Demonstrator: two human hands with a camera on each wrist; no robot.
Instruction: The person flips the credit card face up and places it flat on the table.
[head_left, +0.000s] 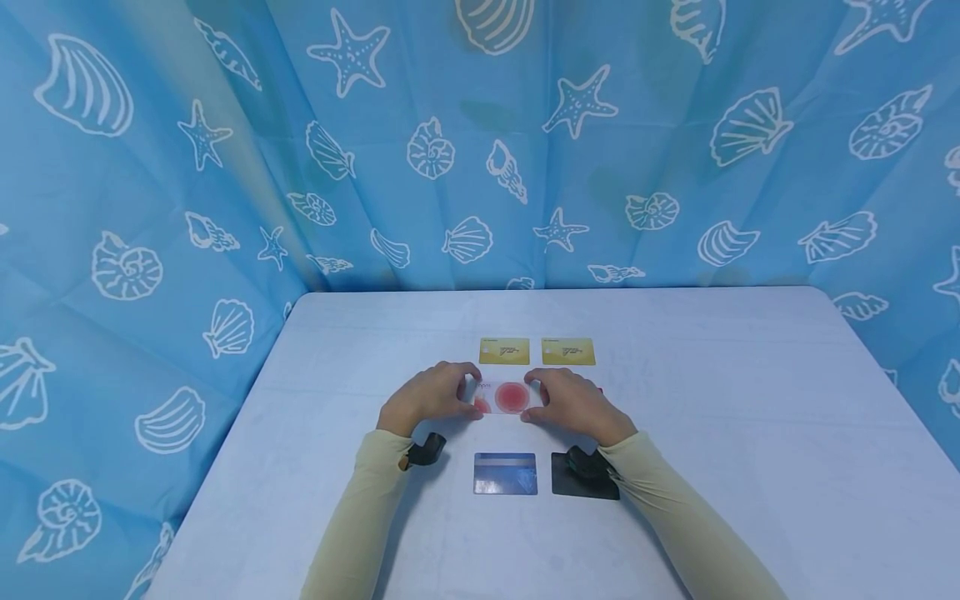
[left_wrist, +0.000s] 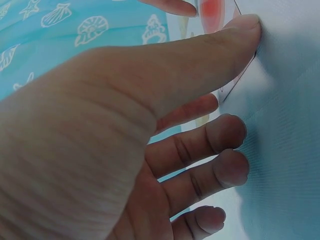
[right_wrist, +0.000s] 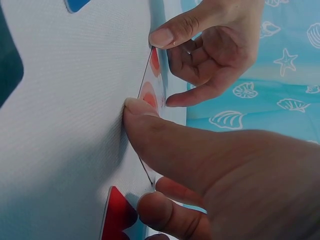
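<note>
A white card with red circles (head_left: 512, 397) lies at the middle of the table, between both hands. My left hand (head_left: 431, 396) holds its left end, thumb on the near edge and index finger at the far edge. At the other end my right hand (head_left: 579, 406) grips it the same way. In the left wrist view the left hand's other fingers are spread off the card. The right wrist view shows both thumbs on the near edge of the white card (right_wrist: 149, 92), and a red card (right_wrist: 117, 212) beside the right fingers, mostly hidden from the head view.
Two yellow cards (head_left: 505, 352) lie side by side just beyond the white one. Nearer me are a blue card (head_left: 506, 474) and a black card (head_left: 592, 487), the latter partly covered by the right wrist camera. A blue shell-print curtain (head_left: 465, 183) hangs behind the white table (head_left: 720, 500).
</note>
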